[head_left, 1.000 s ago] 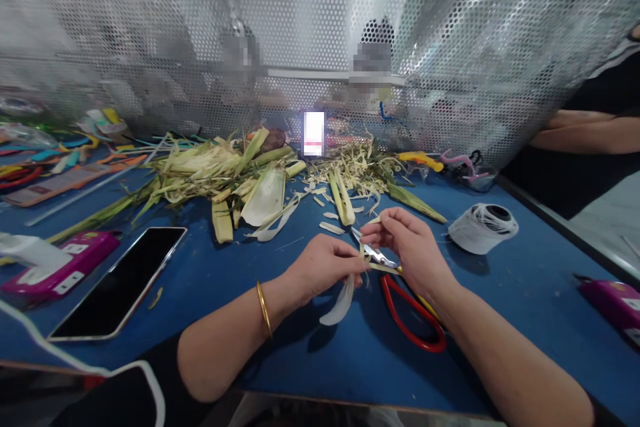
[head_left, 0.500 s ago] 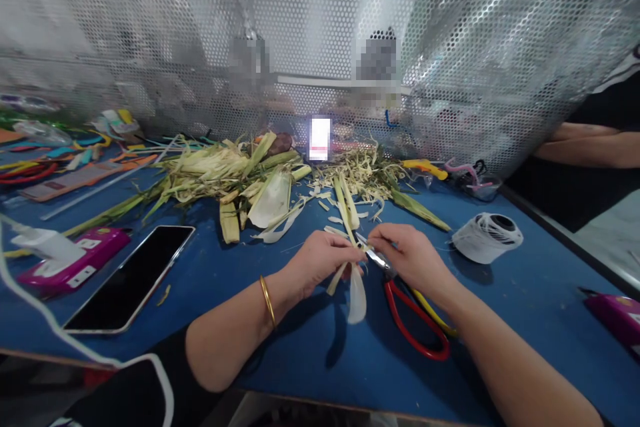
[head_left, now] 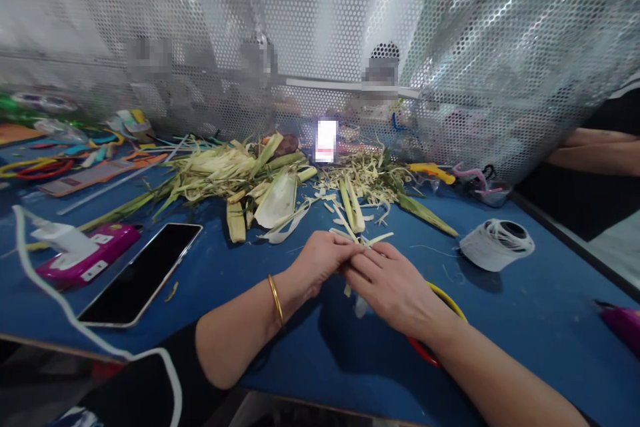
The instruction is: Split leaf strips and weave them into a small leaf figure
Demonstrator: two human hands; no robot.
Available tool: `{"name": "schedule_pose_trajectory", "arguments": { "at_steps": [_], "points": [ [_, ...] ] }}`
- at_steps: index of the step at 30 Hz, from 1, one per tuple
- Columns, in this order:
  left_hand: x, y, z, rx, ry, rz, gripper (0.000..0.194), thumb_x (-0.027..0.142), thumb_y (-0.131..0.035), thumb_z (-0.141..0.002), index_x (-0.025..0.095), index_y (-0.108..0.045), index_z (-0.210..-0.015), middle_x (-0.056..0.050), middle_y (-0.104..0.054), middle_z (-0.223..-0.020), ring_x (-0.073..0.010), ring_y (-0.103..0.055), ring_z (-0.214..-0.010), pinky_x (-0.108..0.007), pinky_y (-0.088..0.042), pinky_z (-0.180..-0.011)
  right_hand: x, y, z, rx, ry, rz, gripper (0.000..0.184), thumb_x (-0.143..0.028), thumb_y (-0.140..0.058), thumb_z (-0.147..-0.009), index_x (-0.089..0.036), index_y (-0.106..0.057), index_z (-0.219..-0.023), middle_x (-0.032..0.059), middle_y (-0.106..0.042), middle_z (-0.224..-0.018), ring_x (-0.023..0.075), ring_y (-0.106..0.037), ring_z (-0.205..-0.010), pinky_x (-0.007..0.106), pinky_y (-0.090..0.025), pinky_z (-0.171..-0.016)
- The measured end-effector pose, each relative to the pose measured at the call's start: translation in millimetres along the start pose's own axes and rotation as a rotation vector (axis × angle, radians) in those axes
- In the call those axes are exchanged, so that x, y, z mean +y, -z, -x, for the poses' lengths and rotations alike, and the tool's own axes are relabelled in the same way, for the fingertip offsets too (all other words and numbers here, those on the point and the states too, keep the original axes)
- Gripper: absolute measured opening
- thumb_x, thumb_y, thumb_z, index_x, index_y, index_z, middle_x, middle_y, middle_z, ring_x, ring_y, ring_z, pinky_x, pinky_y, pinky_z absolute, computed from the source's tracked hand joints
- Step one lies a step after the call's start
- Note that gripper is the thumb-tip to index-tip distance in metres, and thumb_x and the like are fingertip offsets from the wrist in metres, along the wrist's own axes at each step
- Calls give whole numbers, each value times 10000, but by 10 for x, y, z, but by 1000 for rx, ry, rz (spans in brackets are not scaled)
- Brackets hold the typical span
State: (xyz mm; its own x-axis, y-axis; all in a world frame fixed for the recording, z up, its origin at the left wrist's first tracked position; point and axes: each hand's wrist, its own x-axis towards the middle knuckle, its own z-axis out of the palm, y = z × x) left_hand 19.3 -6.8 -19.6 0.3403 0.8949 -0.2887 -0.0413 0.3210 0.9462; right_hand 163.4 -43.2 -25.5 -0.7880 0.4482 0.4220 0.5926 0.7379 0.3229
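Observation:
My left hand (head_left: 323, 260) and my right hand (head_left: 393, 287) meet over the blue table (head_left: 225, 293), fingers closed together on thin pale leaf strips (head_left: 370, 240). A short pale strip (head_left: 359, 305) hangs below the fingers. My right hand also covers scissors with red and yellow handle loops (head_left: 440, 300); only the loops show. A gold bangle (head_left: 275, 299) sits on my left wrist.
A heap of green and pale leaves (head_left: 240, 173) lies behind the hands. A dark phone (head_left: 143, 273) and a pink box (head_left: 85, 255) lie at left, a white thread spool (head_left: 495, 243) at right. A perforated metal screen (head_left: 320, 47) closes the back. Another person's arm (head_left: 595, 153) rests at far right.
My right hand has moved down and left onto my left hand, hiding the scissor blades. The long pale strip that hung below is now mostly hidden. The view shifted slightly.

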Motion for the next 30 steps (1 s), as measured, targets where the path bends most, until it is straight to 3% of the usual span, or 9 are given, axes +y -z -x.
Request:
{"name": "schedule_pose_trajectory", "arguments": {
  "at_steps": [6,13,17,19,21,23,24,27,30],
  "points": [
    [91,86,-11,-179,-9,19,199,238,-769,-584,126,-614,-530,48,-500,-496,-52,-418,-488,-189,-368,-512,31,4,32,158,-99,-76,251,-115,-406,-951,-157,-631,-849,32,-636,-739,154,-535,-673,313,-325,-679],
    [56,95,-15,-124,-15,55,74,166,-666,-701,120,-706,-658,-34,-675,-634,-107,-578,-589,-232,-454,-633,-62,99,2,209,55,-166,318,-117,-372,-950,-170,-631,-772,14,-601,-633,145,-490,-607,299,-352,-677],
    [55,97,-19,-93,-24,88,103,213,-737,-670,117,-715,-703,-33,-681,-641,-109,-588,-594,-240,-475,-646,-54,122,11,241,40,-238,218,-133,-414,-944,-167,-625,-899,27,-651,-692,151,-549,-639,303,-373,-687],
    [72,104,-26,-71,-34,83,163,258,-765,-659,113,-713,-712,-44,-690,-667,-109,-597,-598,-236,-478,-634,-12,112,32,272,-160,-299,159,-195,-451,-942,-176,-599,-994,33,-669,-740,161,-584,-674,303,-392,-690],
    [94,110,-31,-53,-31,81,212,308,-764,-678,112,-712,-741,-65,-705,-711,-121,-625,-625,-234,-482,-625,45,91,54,278,-520,-382,159,-300,-494,-925,-189,-580,-1001,38,-664,-759,170,-595,-679,294,-406,-656],
    [112,108,-28,-45,-17,94,258,364,-707,-748,107,-709,-771,-87,-713,-743,-132,-648,-648,-222,-478,-600,98,58,68,180,-828,-518,210,-403,-517,-896,-202,-579,-898,32,-648,-736,172,-585,-658,276,-401,-599],
    [117,105,-24,-40,-11,102,292,391,-670,-783,102,-706,-768,-94,-712,-746,-131,-649,-641,-215,-474,-584,117,37,70,96,-910,-607,252,-445,-520,-881,-205,-572,-825,26,-639,-709,170,-577,-640,268,-393,-575],
    [118,84,-6,-33,-19,98,319,407,-659,-791,96,-697,-732,-85,-701,-719,-106,-613,-579,-207,-474,-565,127,-34,63,-130,-959,-883,361,-506,-495,-860,-208,-526,-660,8,-607,-612,153,-545,-564,255,-379,-536],
    [103,58,5,-4,-73,44,175,252,-764,-690,98,-690,-730,-43,-678,-669,-86,-578,-537,-212,-483,-581,100,-78,51,-143,-936,-940,370,-475,-438,-879,-210,-498,-628,-4,-578,-573,141,-521,-540,248,-372,-541]
  ]
}}
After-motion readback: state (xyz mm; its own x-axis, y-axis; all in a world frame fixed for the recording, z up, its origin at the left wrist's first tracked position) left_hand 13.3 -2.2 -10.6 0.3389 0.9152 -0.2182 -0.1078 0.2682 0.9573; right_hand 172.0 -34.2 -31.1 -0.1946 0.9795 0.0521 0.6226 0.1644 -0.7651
